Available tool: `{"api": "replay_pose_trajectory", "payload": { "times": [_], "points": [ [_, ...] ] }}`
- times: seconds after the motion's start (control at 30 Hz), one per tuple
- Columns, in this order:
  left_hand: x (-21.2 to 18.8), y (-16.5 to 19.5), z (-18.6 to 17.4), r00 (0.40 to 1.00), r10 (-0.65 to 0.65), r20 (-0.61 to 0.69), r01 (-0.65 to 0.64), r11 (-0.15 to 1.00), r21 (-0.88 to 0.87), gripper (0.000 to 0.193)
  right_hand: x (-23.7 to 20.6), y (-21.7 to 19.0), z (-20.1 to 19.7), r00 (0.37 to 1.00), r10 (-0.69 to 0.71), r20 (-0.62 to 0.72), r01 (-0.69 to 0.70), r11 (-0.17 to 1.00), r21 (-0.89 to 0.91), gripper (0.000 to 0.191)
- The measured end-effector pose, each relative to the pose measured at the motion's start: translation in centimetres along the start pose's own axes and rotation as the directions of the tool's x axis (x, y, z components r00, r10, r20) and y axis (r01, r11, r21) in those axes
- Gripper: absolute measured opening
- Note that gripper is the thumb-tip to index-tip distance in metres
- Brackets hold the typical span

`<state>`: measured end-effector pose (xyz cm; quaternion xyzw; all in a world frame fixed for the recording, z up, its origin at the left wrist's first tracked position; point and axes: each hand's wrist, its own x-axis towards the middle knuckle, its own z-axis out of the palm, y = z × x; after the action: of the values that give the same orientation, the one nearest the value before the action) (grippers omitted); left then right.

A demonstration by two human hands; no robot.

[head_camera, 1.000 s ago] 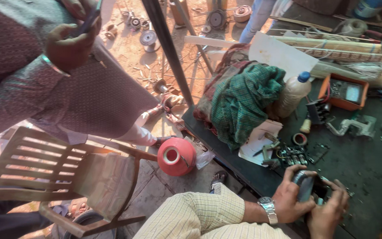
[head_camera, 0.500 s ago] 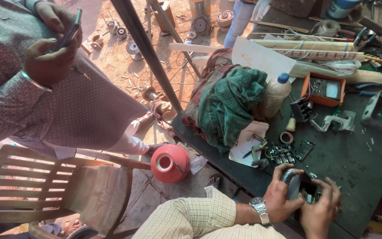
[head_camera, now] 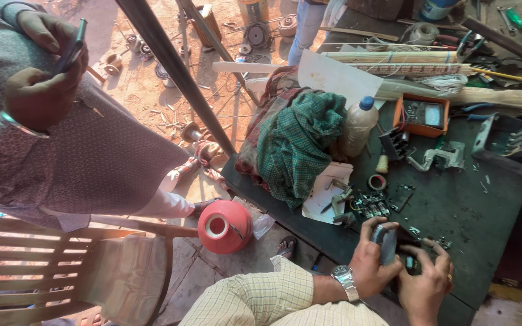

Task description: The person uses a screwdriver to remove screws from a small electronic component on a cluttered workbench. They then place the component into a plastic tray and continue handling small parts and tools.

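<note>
- The dark workbench [head_camera: 478, 205] fills the right of the frame; compared with a second ago, the view has shifted and the bench sits lower and further left.
- The green cloth [head_camera: 297, 142] lies at centre.
- Left hand [head_camera: 374, 261] and right hand [head_camera: 425, 284], close together at lower right, stay clamped on a small dark part [head_camera: 392, 241], its long axis roughly upright in the frame.

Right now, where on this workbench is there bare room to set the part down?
The free patch is the dark bench top, right of the left hand and right hand on the small dark part, below the metal bracket. It is crowded by the green cloth, plastic bottle and orange meter.
</note>
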<state>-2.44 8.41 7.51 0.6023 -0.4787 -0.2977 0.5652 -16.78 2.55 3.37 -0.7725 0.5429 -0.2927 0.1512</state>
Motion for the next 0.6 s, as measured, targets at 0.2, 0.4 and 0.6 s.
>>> {"api": "replay_pose_trajectory", "payload": {
  "times": [0.2,0.4,0.6],
  "points": [
    [0.3,0.5,-0.2,1.0,-0.01,0.015,0.01,1.0,-0.001,0.06,0.4,-0.4,-0.6,0.997,0.059,0.042,-0.055,0.993,-0.102,0.027],
    [0.4,0.9,-0.1,0.997,-0.07,0.029,0.071,0.996,-0.05,0.06,0.4,-0.5,-0.6,0.999,0.039,0.038,-0.042,0.997,0.068,0.021],
    [0.5,1.1,-0.3,0.996,-0.055,0.064,0.055,0.998,0.002,0.058,0.6,-1.3,-1.7,0.997,-0.032,0.066,0.03,0.999,0.028,0.017]
  ]
}}
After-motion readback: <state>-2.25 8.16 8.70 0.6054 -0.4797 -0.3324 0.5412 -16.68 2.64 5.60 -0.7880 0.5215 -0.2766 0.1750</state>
